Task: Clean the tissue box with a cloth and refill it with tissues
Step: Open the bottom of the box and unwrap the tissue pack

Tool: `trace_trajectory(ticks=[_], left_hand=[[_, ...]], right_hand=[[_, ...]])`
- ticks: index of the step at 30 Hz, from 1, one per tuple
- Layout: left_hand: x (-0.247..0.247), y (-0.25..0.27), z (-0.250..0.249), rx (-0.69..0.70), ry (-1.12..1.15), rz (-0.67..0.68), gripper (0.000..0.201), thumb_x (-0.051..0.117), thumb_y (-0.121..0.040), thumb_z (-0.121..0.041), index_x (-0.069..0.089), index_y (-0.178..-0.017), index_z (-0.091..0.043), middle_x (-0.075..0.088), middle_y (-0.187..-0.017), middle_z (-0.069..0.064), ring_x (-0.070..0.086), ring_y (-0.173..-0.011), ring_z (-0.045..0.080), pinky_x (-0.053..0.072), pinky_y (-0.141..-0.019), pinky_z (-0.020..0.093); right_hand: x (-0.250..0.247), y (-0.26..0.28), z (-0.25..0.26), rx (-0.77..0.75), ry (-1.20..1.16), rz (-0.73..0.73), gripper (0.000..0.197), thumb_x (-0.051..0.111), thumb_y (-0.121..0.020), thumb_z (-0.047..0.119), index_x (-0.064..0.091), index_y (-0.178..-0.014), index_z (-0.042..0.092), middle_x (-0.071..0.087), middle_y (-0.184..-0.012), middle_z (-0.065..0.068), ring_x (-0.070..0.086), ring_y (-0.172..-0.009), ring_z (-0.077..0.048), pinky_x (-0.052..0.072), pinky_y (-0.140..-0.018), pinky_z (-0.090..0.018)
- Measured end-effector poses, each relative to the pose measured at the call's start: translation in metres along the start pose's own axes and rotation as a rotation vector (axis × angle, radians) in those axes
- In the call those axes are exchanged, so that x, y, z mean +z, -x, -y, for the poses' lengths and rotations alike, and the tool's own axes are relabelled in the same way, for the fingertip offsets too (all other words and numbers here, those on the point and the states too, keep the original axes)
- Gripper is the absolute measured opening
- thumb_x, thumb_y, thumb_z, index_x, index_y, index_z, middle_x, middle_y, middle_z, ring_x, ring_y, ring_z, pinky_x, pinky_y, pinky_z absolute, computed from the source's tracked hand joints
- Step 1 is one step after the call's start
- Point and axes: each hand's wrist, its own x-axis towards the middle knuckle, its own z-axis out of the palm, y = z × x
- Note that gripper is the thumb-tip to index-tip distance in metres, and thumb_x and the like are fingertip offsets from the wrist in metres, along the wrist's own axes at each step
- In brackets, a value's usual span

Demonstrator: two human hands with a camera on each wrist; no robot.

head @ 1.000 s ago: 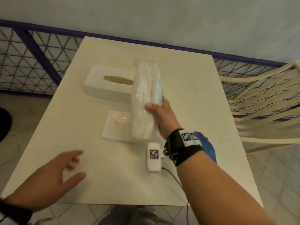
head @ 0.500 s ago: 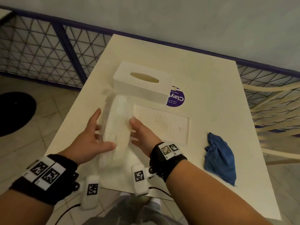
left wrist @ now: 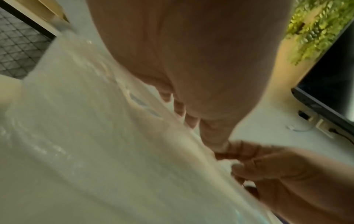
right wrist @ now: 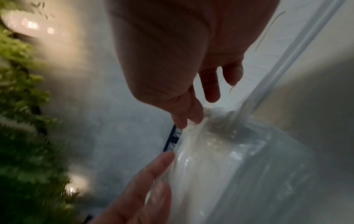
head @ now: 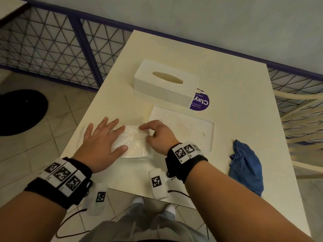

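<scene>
Purple round sticker point(head: 201, 103) on the cream table point(head: 236, 81), mesh railing point(head: 43, 42) behind, tiled floor point(head: 43, 145) below.

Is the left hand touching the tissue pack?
Touching. Head view: the left hand lies flat with straight fingers on the tissue pack, which rests on the table; no gap shows.
</scene>
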Motion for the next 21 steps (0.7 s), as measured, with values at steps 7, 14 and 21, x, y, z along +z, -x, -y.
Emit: trace_trajectory(ticks=[7, 14, 21], left_hand=[[0.02, -0.007, -0.005, -0.036, -0.156, 0.14, 0.08, 0.025, -0.078, -0.077, -0.005, -0.146, -0.047, -0.018, -0.158, -0.007, -0.022, -0.143, 0.016, -0.016, -0.112, 0.054], [0.025, -0.005, -0.002, -0.043, -0.106, 0.116, 0.081, 0.037, -0.08, -0.073, -0.007, -0.145, -0.049, -0.016, -0.159, -0.008, -0.02, -0.144, 0.015, -0.014, -0.112, 0.056], [0.022, -0.002, 0.002, -0.04, 0.03, -0.069, 0.078, 0.014, -0.077, -0.076, 0.011, -0.148, -0.041, 0.018, -0.158, -0.009, -0.005, -0.147, 0.015, -0.009, -0.113, 0.052]], right_hand=[[0.005, 0.003, 0.014, -0.072, 0.577, 0.151, 0.049, 0.068, -0.081, 0.036, 0.052, -0.127, 0.028, 0.037, -0.131, -0.003, 0.049, -0.113, -0.026, 0.044, -0.099, -0.043], [0.004, -0.006, 0.026, -0.245, 0.63, 0.179, 0.019, 0.072, -0.075, 0.027, 0.066, -0.091, 0.017, 0.044, -0.122, -0.001, 0.053, -0.098, -0.022, 0.047, -0.085, -0.037], [-0.034, 0.006, -0.003, 0.035, 0.487, 0.243, 0.018, 0.062, -0.077, 0.018, 0.058, -0.094, 0.017, 0.063, -0.092, 0.002, 0.059, -0.084, -0.02, 0.048, -0.073, -0.029]])
